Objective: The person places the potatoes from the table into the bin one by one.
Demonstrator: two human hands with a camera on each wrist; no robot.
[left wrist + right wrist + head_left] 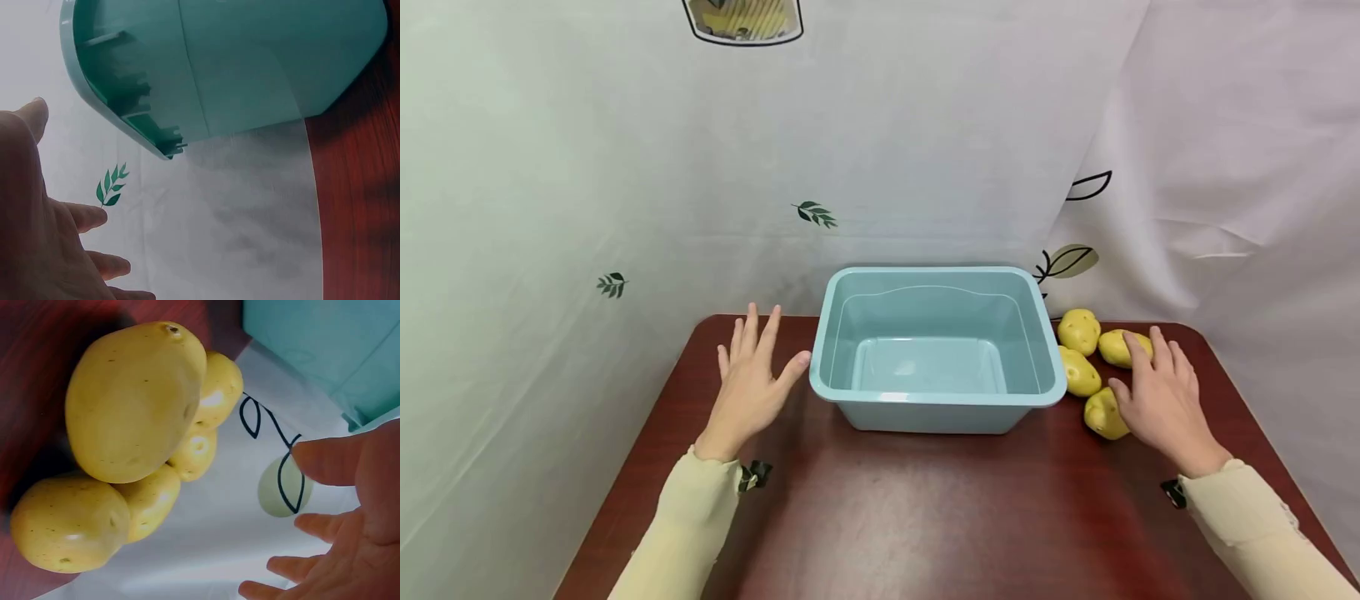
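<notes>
Cream sleeves (688, 521) (dark wrist attachments (762, 473))

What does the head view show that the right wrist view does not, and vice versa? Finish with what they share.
Only the head view shows the left hand, the pale sleeves and the inside of the blue tub.

Only the right wrist view shows a fifth potato; the head view shows just four, so the right hand probably hides it.

Both show the right hand, the other potatoes, the tub's outside, the red-brown table and the leaf-printed cloth.
</notes>
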